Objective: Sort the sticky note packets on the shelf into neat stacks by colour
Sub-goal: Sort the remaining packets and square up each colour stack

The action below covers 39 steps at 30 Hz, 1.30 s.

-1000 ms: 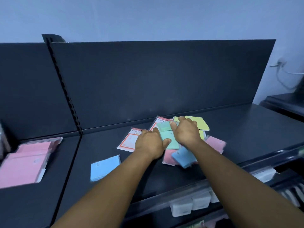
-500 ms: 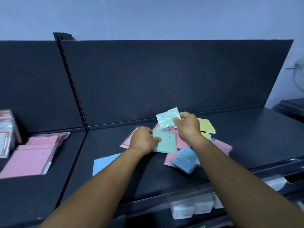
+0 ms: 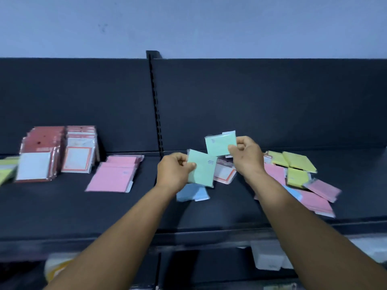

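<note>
Hands are raised above the dark shelf (image 3: 209, 212), each pinching one green packet. My left hand (image 3: 174, 172) grips the lower green packet (image 3: 202, 169) by its left edge, thumb on the face and fingers curled behind; the packet is tilted. My right hand (image 3: 246, 156) pinches the upper green packet (image 3: 218, 144) at its right edge, thumb in front. The two packets sit close together, the upper one just above and right of the lower; I cannot tell whether they touch.

Below my left hand a blue packet (image 3: 192, 193) lies flat on the shelf. Between my hands, behind the lower green packet, lies a white packet with an orange border (image 3: 225, 174). Right of my right hand is the unsorted pile: yellow packets (image 3: 297, 162) at the back, pink packets (image 3: 314, 200) overlapping toward the front.

Left of my left hand, well apart, a pink stack (image 3: 114, 175) lies flat. Further left, red-backed packs (image 3: 45, 143) and orange-bordered packs (image 3: 78, 158) lean against the back panel (image 3: 272, 101).
</note>
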### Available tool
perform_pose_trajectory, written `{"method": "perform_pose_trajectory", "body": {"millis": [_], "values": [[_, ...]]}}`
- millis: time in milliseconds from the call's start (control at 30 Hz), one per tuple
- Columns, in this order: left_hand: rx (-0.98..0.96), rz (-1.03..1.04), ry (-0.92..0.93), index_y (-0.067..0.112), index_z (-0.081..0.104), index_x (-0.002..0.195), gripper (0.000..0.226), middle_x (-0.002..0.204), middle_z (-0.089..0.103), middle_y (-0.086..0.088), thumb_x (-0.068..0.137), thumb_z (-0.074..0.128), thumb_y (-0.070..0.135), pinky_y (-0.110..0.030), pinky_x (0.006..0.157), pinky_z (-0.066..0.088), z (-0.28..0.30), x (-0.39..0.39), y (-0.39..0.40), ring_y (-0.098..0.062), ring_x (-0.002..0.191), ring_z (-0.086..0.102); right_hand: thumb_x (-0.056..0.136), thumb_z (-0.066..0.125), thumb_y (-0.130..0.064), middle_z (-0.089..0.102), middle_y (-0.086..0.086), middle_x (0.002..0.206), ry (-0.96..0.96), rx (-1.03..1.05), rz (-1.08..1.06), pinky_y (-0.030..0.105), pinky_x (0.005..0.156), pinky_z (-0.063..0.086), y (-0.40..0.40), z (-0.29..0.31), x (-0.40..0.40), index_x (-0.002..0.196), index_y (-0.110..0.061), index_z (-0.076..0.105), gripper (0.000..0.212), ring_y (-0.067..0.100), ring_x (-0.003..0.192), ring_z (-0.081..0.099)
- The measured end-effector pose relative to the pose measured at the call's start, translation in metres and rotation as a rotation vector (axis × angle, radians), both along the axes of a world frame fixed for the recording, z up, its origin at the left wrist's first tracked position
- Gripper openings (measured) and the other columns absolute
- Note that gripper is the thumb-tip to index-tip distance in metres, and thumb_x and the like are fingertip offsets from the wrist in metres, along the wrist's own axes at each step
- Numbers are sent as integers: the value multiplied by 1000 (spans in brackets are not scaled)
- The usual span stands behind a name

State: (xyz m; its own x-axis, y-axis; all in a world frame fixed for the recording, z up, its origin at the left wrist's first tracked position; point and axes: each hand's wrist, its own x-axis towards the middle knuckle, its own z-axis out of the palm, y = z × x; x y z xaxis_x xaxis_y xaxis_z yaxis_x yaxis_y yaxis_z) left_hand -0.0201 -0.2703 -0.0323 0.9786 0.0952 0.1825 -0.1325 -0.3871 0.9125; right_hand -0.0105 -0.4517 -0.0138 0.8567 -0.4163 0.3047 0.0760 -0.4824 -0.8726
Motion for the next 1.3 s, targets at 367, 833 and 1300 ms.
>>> {"method": "perform_pose_trajectory", "body": {"millis": [367, 833, 1300], "values": [[41, 210, -18, 16, 66, 79, 7, 71, 63, 6, 81, 73, 16, -19, 61, 41, 0, -46, 175, -7, 61, 54, 87, 58, -10, 63, -10, 77, 12, 8, 147, 31, 73, 48, 163, -10, -26, 104, -22, 55, 21, 22, 86, 64], [1, 428, 19, 10, 68, 93, 9, 87, 67, 3, 88, 67, 17, -29, 82, 49, -3, -106, 379, -19, 87, 63, 88, 52, -3, 63, 1, 77, 63, -54, 324, 30, 66, 44, 365, -14, -72, 134, -30, 42, 54, 26, 80, 58], [-93, 651, -7, 18, 53, 84, 14, 89, 55, 3, 90, 65, 18, -29, 82, 43, 2, -116, 513, -18, 88, 52, 89, 53, -6, 52, -6, 70, 49, -101, 588, 31, 68, 46, 525, -15, -46, 129, -27, 47, 45, 32, 81, 58]]}}
